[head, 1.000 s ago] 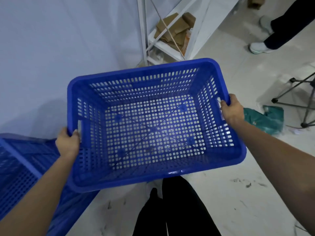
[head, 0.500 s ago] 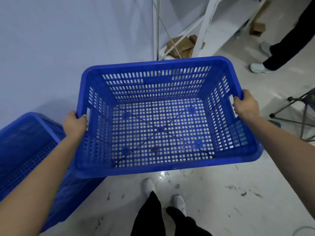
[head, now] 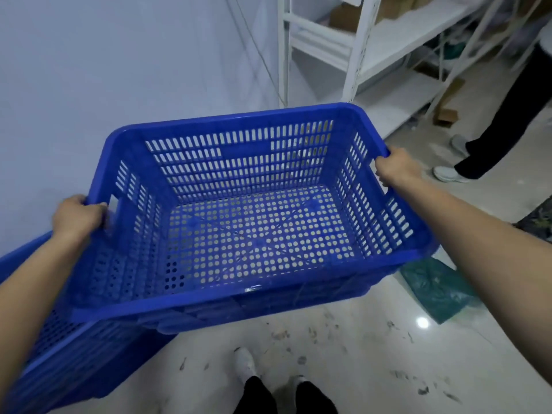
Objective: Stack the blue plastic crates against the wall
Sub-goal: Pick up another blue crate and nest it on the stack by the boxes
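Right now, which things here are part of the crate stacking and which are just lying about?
Part of the job:
held blue crate
left hand
right hand
second blue crate
wall

Lying about:
white shelving
green bag
cardboard box

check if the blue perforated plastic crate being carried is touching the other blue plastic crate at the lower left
Cannot tell. In the head view the carried blue perforated plastic crate overlaps the other blue plastic crate, hiding any gap or contact.

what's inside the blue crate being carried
Nothing: the carried crate is empty, its perforated floor bare, with pale floor showing through the holes. Its left end overlaps a second blue crate, whose inside is mostly hidden.
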`<state>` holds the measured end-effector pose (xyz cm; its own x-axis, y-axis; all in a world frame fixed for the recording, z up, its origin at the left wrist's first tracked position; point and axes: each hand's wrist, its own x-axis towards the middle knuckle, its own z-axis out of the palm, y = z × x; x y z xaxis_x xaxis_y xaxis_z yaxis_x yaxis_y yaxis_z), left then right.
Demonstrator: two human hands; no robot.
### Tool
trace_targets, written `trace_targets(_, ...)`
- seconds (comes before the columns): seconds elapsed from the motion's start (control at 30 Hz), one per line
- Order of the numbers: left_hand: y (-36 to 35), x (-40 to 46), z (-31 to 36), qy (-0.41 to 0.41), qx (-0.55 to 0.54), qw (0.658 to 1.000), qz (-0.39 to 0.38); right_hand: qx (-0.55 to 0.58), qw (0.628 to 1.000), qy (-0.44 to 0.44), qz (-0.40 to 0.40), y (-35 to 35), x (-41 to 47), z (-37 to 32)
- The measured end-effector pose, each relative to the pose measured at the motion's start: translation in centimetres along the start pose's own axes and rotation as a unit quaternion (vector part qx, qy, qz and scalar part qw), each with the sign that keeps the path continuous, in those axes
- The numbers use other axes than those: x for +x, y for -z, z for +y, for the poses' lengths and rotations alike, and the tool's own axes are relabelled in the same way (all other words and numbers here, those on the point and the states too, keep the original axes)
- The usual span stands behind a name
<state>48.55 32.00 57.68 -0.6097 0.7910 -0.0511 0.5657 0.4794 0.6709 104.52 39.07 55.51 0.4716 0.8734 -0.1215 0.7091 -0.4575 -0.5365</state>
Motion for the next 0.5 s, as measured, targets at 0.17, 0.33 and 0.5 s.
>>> trace_targets(0.17,7.5,2.9,-3.8,0.049,-0.058,0.997,0.024,0.026,0.998,0.041,-0.028,0.6,-1.0,-6.9)
trace_targets(0.33,15.7,6.5,-9.4,0.106,-0.111,0.986,0.065,0.026,0.994,0.092,-0.058,-1.8,-3.1,-15.7)
trace_targets(0.5,23.9,9.8,-16.1,0.147,-0.154,0.972,0.101,0.083,0.979,0.134,-0.129,-7.5,-5.5,-25.4)
